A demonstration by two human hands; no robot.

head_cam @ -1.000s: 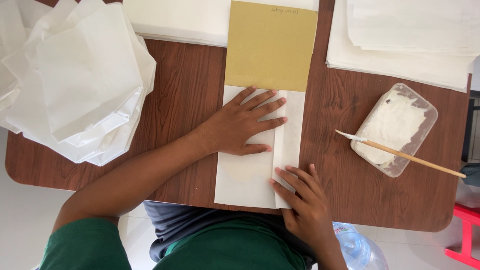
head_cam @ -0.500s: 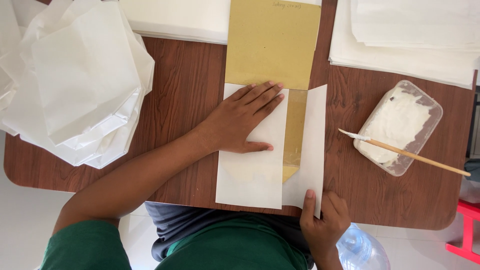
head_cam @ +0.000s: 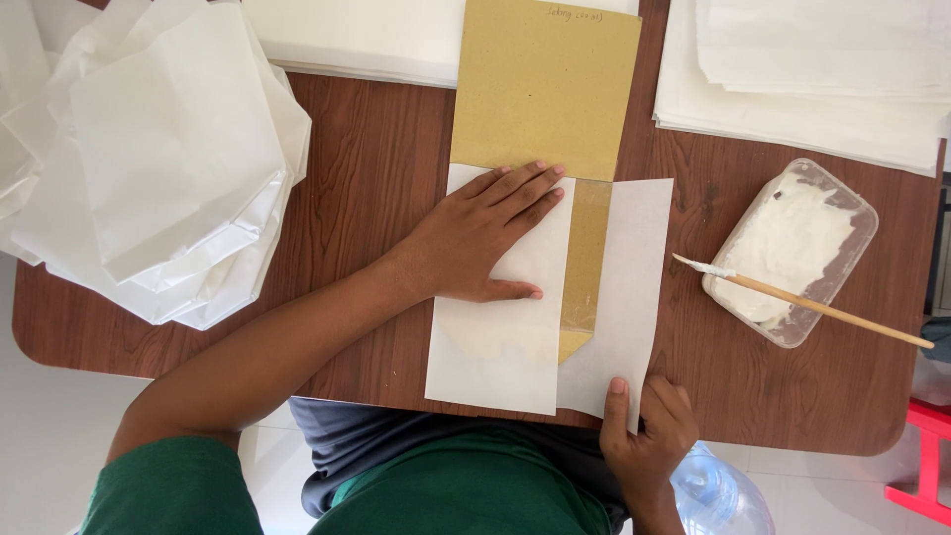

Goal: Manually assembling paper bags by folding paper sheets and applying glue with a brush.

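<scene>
A white sheet of paper (head_cam: 515, 327) is laid at the centre of the frame on the brown wooden tabletop (head_cam: 376, 159), folded around a tan cardboard template (head_cam: 545, 89) that reaches up to the top edge. The left flap is pressed flat by the left hand (head_cam: 485, 238), its fingers (head_cam: 525, 188) stretched out, close together and clamped on nothing. The right flap is lifted open, so a strip of cardboard is shown between the two flaps, and its lower corner is pinched by the right hand (head_cam: 644, 436) at the bottom edge of the tabletop, thumb on top and fingers curled beneath. A heap of finished white paper bags (head_cam: 149, 168) is seen at the upper left. Stacks of white sheets (head_cam: 812, 89) are seen at the upper right, and below them a clear plastic tub of white paste (head_cam: 792, 248) with a wooden stick (head_cam: 822, 309) laid across it.
</scene>
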